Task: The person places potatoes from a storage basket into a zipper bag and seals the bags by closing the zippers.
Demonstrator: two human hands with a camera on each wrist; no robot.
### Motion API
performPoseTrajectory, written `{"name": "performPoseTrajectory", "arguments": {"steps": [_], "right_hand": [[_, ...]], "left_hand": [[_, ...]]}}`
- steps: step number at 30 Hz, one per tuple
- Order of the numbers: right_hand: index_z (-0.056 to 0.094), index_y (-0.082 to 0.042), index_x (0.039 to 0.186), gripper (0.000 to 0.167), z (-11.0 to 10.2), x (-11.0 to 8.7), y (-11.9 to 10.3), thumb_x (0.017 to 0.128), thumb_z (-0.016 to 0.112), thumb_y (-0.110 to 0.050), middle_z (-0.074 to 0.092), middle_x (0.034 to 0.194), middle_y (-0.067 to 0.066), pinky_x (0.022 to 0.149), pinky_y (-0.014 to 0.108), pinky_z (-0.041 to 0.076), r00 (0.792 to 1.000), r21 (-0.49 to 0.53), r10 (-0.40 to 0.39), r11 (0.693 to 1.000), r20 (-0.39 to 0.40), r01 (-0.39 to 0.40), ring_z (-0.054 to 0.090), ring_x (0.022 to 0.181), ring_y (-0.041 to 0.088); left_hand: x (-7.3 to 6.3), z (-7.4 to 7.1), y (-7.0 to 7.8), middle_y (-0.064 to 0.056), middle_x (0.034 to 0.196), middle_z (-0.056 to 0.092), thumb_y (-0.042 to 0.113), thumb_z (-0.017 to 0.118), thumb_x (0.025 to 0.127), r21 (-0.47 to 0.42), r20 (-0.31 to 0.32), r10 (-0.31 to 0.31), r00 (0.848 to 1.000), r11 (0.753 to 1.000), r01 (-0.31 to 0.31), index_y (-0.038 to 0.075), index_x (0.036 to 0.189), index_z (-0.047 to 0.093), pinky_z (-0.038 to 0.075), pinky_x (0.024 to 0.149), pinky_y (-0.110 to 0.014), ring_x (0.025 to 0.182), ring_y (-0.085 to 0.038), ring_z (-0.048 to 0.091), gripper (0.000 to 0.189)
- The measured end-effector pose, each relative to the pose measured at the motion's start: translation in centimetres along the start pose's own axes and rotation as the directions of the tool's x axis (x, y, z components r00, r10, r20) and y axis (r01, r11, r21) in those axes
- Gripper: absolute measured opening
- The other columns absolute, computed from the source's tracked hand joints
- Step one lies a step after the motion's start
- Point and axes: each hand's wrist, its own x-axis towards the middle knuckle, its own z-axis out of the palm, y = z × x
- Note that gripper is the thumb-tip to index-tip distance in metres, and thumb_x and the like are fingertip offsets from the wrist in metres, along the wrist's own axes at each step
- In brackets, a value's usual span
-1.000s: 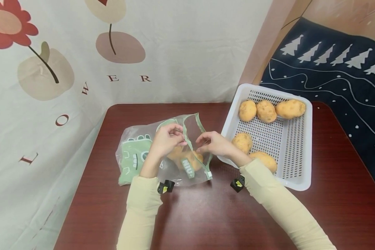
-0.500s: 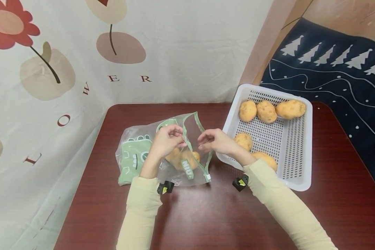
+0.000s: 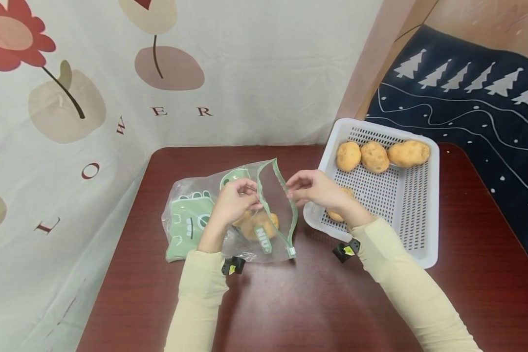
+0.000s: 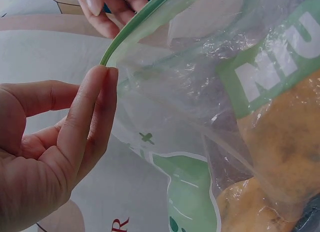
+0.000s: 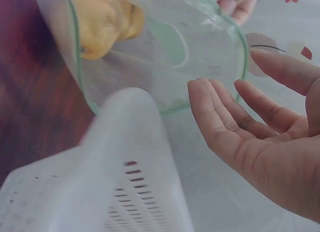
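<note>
A clear zip bag (image 3: 193, 222) with green prints and a green-edged mouth lies on the table, its mouth gaping to the right. Inside it are potatoes (image 3: 248, 227), also visible as yellow potatoes (image 5: 97, 27) in the right wrist view. My left hand (image 3: 234, 199) pinches the bag's green edge (image 4: 131, 29) between thumb and fingers, as the left wrist view shows. My right hand (image 3: 314, 188) hovers between the bag's mouth and the basket with fingers loosely bent, holding nothing. Its fingers (image 5: 215, 109) stand apart from the thumb, overlapping the bag's far edge.
A white perforated basket (image 3: 432, 220) stands on the right of the brown table (image 3: 281, 303). Three potatoes (image 3: 375, 157) line its back side; another potato (image 3: 336, 215) is partly behind my right wrist. A slider (image 3: 292, 252) sits at the bag's near corner. A printed curtain (image 3: 268, 88) hangs behind.
My right hand has drawn back from the bag's mouth, moving right and slightly up toward the basket, its forearm now covering the front potato there. The left hand keeps its pinch.
</note>
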Motion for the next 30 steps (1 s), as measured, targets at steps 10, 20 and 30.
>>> {"name": "performPoseTrajectory", "arguments": {"steps": [10,20,30], "right_hand": [[0.055,0.009,0.106,0.023,-1.6,-0.6,-1.6,0.084,0.06,0.001,0.059,0.093,0.022,0.074,0.047,0.057,0.998,-0.001,0.017,1.0,-0.055,-0.017,0.063,0.078,0.021],[0.054,0.008,0.107,0.025,-3.7,-1.4,-2.0,0.085,0.06,-0.002,0.06,0.095,0.019,0.074,0.04,0.058,0.994,-0.035,0.029,0.999,-0.107,-0.033,0.062,0.088,0.03],[0.054,0.007,0.11,0.029,-5.4,-2.2,-2.0,0.086,0.062,-0.007,0.06,0.099,0.018,0.076,0.037,0.058,0.991,-0.083,0.027,0.996,-0.13,-0.038,0.062,0.085,0.023]], "left_hand": [[0.0,0.1,-0.1,-0.016,0.083,0.053,-0.011,0.052,0.079,-0.009,-0.002,-0.001,1.0,1.0,0.001,-0.011,0.098,0.055,0.06,0.068,-0.029,0.062,-0.015,0.063,0.02],[-0.1,0.0,-0.4,-0.014,0.081,0.053,-0.01,0.053,0.08,-0.011,-0.002,-0.001,1.0,1.0,0.001,-0.01,0.098,0.055,0.06,0.07,-0.033,0.061,-0.014,0.063,0.019],[0.1,-0.1,-0.6,-0.013,0.08,0.055,-0.009,0.054,0.08,0.006,0.007,0.014,1.0,1.0,-0.014,-0.011,0.099,0.055,0.059,0.072,-0.038,0.062,-0.013,0.063,0.019]]}}
